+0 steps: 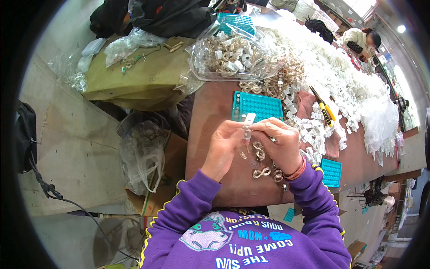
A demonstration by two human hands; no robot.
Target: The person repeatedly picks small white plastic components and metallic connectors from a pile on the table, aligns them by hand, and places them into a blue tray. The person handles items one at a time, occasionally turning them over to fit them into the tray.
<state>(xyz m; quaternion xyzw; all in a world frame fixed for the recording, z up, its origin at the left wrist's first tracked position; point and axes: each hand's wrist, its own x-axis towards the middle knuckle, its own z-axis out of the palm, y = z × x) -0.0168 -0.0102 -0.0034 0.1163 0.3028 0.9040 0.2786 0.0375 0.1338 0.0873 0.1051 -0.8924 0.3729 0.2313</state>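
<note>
1. A brown-topped table (pixel 204 116) stretches beneath everything.
2. Over its far right side spreads a heap of small white plastic cases (pixel 354 76).
3. Left of the heap sits a clear plastic bag (pixel 201 58) with more cases and coiled wires inside.
4. A teal compartment tray (pixel 264 107) lies just beyond the hands, some round pieces along its left edge.
5. Left hand (pixel 222 145): nearly closed, fingertips pinching a small white-and-clear case (pixel 249 119).
6. Right hand (pixel 283 142): thumb and forefinger pinched on the same case — other fingers curled.
7. Yellow-and-black-handled tool (pixel 325 113): among the loose cases.
8. Coiled wire bundles (pixel 261 172): on the table — below the hands.
9. That pinched case: above the table, between both hands.
</note>
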